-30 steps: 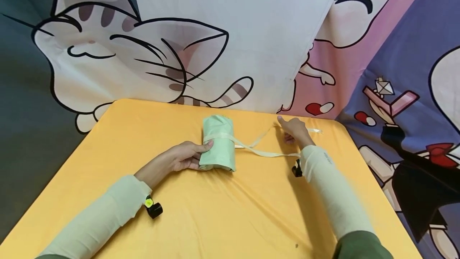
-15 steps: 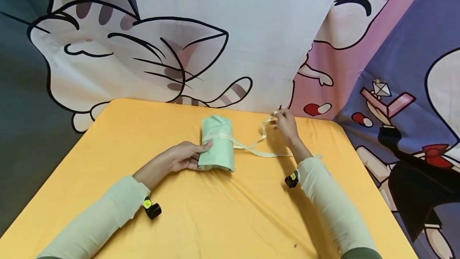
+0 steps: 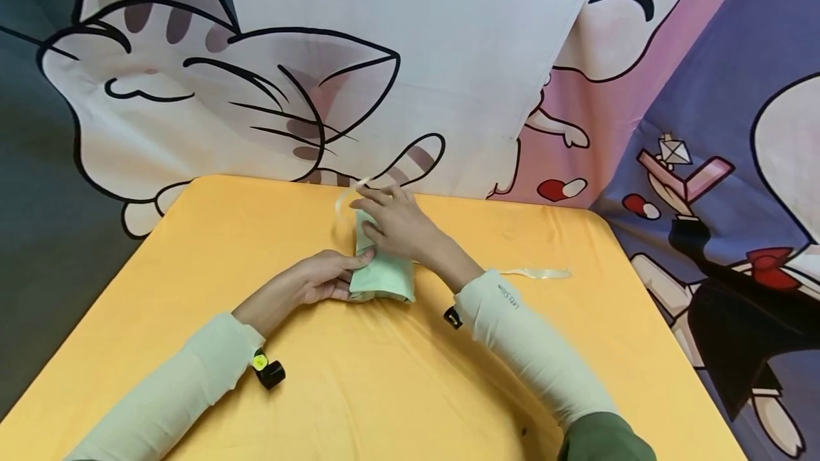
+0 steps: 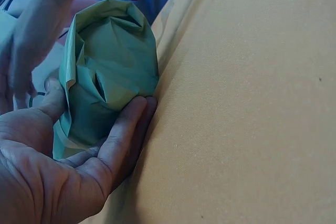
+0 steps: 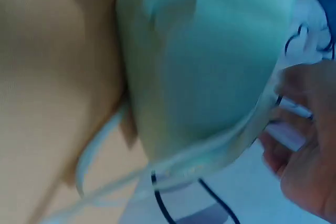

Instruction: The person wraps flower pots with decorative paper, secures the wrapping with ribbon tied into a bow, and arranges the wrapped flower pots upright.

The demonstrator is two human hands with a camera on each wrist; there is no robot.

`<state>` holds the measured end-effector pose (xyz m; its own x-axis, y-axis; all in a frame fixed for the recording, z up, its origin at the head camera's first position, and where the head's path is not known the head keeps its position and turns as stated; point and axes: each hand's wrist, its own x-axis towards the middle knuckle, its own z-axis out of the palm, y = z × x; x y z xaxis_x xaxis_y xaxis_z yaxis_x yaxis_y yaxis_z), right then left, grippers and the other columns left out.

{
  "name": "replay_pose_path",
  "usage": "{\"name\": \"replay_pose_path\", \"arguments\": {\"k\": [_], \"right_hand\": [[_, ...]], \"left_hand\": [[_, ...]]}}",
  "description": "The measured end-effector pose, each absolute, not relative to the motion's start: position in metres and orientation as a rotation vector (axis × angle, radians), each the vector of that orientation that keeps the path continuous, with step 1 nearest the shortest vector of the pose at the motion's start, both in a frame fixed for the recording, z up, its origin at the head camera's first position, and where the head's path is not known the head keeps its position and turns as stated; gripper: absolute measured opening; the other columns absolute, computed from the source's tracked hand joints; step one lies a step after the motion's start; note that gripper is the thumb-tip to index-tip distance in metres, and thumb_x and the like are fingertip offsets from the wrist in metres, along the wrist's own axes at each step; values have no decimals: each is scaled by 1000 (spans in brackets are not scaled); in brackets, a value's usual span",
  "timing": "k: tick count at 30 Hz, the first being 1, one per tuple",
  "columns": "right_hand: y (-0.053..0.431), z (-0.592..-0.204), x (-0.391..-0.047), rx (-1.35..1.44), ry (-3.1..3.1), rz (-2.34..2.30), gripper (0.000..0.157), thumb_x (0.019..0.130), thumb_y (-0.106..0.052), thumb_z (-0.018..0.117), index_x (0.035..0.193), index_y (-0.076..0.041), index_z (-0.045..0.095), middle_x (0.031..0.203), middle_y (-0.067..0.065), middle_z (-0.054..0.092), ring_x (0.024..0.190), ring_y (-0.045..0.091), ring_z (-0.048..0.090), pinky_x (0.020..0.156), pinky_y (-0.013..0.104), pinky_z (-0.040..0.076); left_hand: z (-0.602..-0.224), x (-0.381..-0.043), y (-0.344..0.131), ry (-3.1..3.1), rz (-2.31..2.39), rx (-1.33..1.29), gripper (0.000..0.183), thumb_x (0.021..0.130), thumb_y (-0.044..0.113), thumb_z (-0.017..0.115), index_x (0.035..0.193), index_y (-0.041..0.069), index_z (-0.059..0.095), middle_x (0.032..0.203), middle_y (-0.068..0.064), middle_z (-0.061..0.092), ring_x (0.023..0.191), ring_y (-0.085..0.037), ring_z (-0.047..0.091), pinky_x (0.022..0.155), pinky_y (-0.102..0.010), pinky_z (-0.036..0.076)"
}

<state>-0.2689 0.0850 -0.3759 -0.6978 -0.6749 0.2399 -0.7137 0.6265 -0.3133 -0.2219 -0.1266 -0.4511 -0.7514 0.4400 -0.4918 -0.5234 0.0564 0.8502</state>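
Note:
A roll-shaped package wrapped in pale green paper (image 3: 386,277) lies on the yellow-covered table. My left hand (image 3: 317,277) grips its left side, thumb on top and fingers beneath. In the left wrist view, the package's folded paper end (image 4: 118,56) faces the camera. Above the far part of the package, my right hand (image 3: 402,225) pinches a cream ribbon (image 3: 339,206), which arcs off to the left of the fingers. The right wrist view is blurred; there the ribbon (image 5: 126,179) crosses beside the package toward the right hand (image 5: 310,140).
Another length of the ribbon (image 3: 541,274) lies on the yellow tablecloth (image 3: 384,390) to the right. Behind the table hangs a cloth printed with a cartoon cat (image 3: 160,105). Small black cameras (image 3: 269,374) are strapped at both wrists.
From the right side of the table, my right hand has picked up a ribbon end and carried it left over the package. My left hand keeps its grip on the package.

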Motion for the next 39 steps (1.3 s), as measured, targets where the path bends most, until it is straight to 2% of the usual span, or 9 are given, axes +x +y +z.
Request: {"name": "replay_pose_path", "arguments": {"k": [3,5,7,10,13,18,23,33,39], "right_hand": [[93,-378,-252,1031,-2767,609,43,117,-23,54,158,-14,63,165,12,62,149,34,59,123,55,50],[109,-381,-240,844,-2762,812,35,116,-23,56,146,-12,70,142,10,75,130,29,70,110,50,59],[127,-385,-228,639,-2781,1037,30,116,-30,58,128,-10,76,114,9,79,101,26,74,88,45,63],[149,-396,-214,384,-2916,1403,46,113,-50,64,112,-5,75,93,9,77,81,22,73,75,39,64],[155,-411,-207,202,-3058,1778,67,107,-66,67,119,-1,76,97,12,79,83,23,79,80,40,70],[139,-427,-205,165,-3048,2092,70,103,-71,70,131,-8,78,99,3,76,89,16,75,87,36,69],[128,-426,-206,161,-3084,2033,66,97,-76,75,114,-13,86,106,2,83,93,14,76,83,31,65],[124,-423,-208,167,-3114,1882,58,93,-73,77,94,-16,84,87,-1,78,77,13,70,73,31,62],[123,-420,-208,156,-3125,1880,52,92,-71,79,88,-19,80,76,-5,72,70,11,65,69,29,58]], "left_hand": [[-449,-222,-129,1668,1768,-83,57,116,47,61,132,-8,65,104,-11,78,93,-17,81,88,-33,70],[-448,-222,-130,1669,1766,-82,57,117,46,61,132,-8,64,105,-12,78,94,-18,81,89,-33,70],[-448,-222,-129,1668,1767,-79,57,117,45,60,133,-9,63,106,-13,78,94,-19,82,90,-34,70],[-447,-224,-128,1672,1765,-83,57,117,45,60,133,-10,63,105,-14,78,93,-20,82,90,-35,71],[-446,-225,-128,1673,1760,-85,56,117,45,60,131,-9,64,104,-14,79,92,-20,82,89,-35,71],[-447,-225,-127,1675,1758,-79,56,117,45,59,132,-9,65,103,-13,79,92,-20,82,89,-35,71],[-449,-224,-125,1667,1748,-66,60,118,45,58,136,-12,64,104,-12,79,93,-20,82,90,-34,70],[-441,-222,-127,1832,1593,53,66,118,57,53,124,-5,74,95,-8,81,85,-18,81,84,-35,71],[-425,-225,-139,2007,1384,131,72,117,64,47,110,-3,72,77,-5,68,63,-14,70,65,-32,68]]}}
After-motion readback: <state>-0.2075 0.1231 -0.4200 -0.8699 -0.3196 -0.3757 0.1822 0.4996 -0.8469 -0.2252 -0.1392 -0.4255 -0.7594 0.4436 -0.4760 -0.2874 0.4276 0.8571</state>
